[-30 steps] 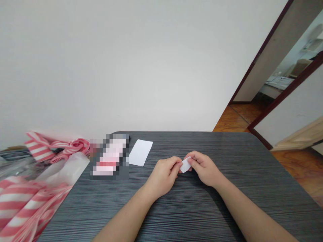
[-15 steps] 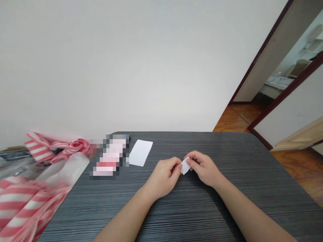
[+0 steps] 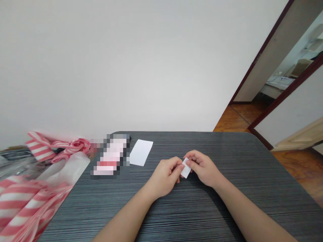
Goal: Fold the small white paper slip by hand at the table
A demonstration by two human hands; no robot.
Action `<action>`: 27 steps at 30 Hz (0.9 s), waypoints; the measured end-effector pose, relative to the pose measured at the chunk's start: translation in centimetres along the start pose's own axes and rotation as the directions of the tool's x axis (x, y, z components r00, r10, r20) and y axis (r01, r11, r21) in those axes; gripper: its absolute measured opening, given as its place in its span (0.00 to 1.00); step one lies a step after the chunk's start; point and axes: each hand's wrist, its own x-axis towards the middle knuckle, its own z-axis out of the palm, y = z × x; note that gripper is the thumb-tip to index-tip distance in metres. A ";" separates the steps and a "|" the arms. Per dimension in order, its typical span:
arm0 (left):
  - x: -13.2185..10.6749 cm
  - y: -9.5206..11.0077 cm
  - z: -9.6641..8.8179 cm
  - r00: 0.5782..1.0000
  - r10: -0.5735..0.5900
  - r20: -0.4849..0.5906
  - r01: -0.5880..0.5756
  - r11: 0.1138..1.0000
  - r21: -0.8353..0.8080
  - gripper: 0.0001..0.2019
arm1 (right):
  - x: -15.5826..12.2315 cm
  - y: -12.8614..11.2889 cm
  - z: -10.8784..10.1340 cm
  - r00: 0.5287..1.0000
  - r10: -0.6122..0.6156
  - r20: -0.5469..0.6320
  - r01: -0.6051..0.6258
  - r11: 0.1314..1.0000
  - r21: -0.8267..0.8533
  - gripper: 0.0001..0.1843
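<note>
A dark striped table (image 3: 202, 215) fills the space under the fingers. Well left of them lie pink-striped bags (image 3: 20, 201). Nearer, up and left of the fingers, are a blurred object (image 3: 110, 156) and a paper sheet (image 3: 140, 152), lying flat and apart from them. The left hand (image 3: 164, 178) and right hand (image 3: 203, 169) meet at the fingertips, both curled and grasping. Between the 2 sets of fingers, a white slip (image 3: 186, 168) stands tilted, pinched by the right thumb and fingers, with the left fingertips touching its left edge.
</note>
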 end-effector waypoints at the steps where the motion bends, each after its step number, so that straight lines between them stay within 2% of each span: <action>1: 0.0 0.0 0.0 1.000 -0.010 -0.015 0.010 1.000 -0.008 0.14 | 0.0 -0.1 0.0 1.000 0.001 -0.002 -0.001 1.000 0.015 0.08; 4: 0.1 -0.3 0.0 0.996 -0.041 -0.073 0.039 0.999 -0.025 0.14 | 0.0 -0.4 -0.4 1.000 0.005 0.024 -0.005 1.000 -0.002 0.09; 9: 0.1 -0.4 -0.2 0.996 -0.027 -0.090 0.026 1.000 -0.012 0.15 | -0.2 -1.1 -0.8 0.992 -0.005 0.129 0.030 0.980 -0.195 0.14; 13: -0.2 0.1 -0.6 0.994 0.042 -0.105 -0.036 0.998 0.056 0.14 | -0.3 -1.2 -0.8 0.999 0.002 0.047 0.009 0.975 -0.221 0.16; 16: -0.5 0.7 -2.0 0.969 0.072 -0.236 -0.035 0.986 0.160 0.12 | -0.2 -0.7 -1.1 0.998 0.029 -0.062 -0.042 0.977 -0.211 0.17; 19: -0.7 0.7 -5.2 0.897 0.089 -0.434 0.038 0.960 0.276 0.12 | -0.1 0.3 -1.6 0.989 0.067 -0.133 -0.097 0.968 -0.232 0.19; 22: -1.4 -0.5 -10.1 0.774 0.070 -0.629 0.215 0.906 0.365 0.14 | 0.1 1.1 -2.0 0.985 0.087 -0.151 -0.127 0.951 -0.283 0.20; 25: -3.0 -2.9 -15.2 0.666 -0.054 -0.744 0.497 0.776 0.389 0.14 | 0.1 1.3 -2.2 0.985 0.103 -0.137 -0.143 0.934 -0.326 0.21; 27: -4.5 -4.8 -17.8 0.629 -0.154 -0.762 0.643 0.654 0.399 0.18 | 0.1 1.1 -2.2 0.986 0.114 -0.123 -0.149 0.931 -0.334 0.21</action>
